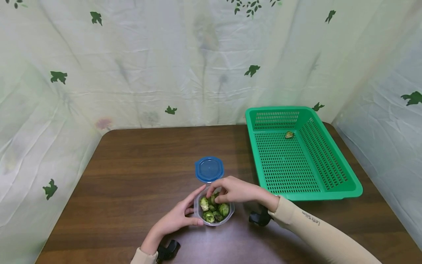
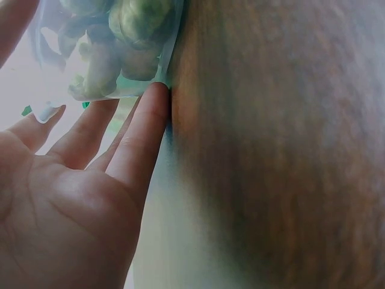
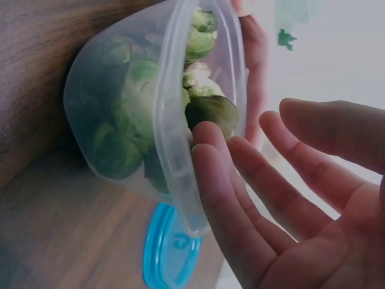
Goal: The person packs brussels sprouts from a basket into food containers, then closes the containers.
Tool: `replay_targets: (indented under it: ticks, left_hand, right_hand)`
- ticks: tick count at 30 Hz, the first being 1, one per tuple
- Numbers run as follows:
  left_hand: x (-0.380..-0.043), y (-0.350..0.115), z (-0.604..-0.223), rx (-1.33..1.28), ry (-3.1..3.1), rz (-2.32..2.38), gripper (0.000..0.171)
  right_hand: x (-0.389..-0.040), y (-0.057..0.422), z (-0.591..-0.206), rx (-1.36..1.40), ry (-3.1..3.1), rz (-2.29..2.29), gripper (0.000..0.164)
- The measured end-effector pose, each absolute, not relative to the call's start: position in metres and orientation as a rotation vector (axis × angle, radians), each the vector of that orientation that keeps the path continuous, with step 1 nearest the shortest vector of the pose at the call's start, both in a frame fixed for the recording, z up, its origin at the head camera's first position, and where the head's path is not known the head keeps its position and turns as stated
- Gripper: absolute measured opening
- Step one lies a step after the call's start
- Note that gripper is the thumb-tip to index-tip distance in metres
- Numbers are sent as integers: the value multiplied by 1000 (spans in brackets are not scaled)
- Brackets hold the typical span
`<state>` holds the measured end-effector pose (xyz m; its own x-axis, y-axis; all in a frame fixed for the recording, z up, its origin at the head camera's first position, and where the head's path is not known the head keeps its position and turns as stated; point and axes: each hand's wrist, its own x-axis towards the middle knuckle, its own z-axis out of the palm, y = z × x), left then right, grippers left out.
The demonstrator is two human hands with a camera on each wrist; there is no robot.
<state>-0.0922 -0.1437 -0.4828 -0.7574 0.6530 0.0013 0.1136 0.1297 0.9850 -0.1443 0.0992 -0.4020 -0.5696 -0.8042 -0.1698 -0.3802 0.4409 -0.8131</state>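
A clear plastic container (image 1: pixel 230 216) of Brussels sprouts (image 1: pixel 224 209) stands on the table. My left hand (image 1: pixel 176 218) holds it from the left, thumb at the near side and index finger toward the far rim. The left wrist view shows the fingertips (image 2: pixel 157 96) against its wall. Over the container's mouth, my right hand (image 1: pixel 235 190) reaches in from the right. In the right wrist view its fingertips (image 3: pixel 210 158) are right at a dark green sprout (image 3: pixel 212 111) by the rim, with the thumb standing apart.
A blue lid (image 1: pixel 209 169) lies on the wooden table (image 1: pixel 148 165) just beyond the container. At the right stands a green slotted basket (image 1: pixel 339 157) with one small yellowish sprout (image 1: pixel 289 135) near its far end. A leaf-patterned curtain (image 1: pixel 138 73) hangs behind the table.
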Motion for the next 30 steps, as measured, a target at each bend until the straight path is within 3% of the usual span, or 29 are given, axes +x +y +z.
replay_targets:
  ticks: [12,30]
  left_hand:
    - [-91,-143,-481,732,1957,1676,90]
    - [-92,-143,-482,712,2032,1630,94]
  right_hand:
    - [-149,124,-378,-1018,2170,-1118,20]
    - [-179,194,-351,-802,2084,-1405,25]
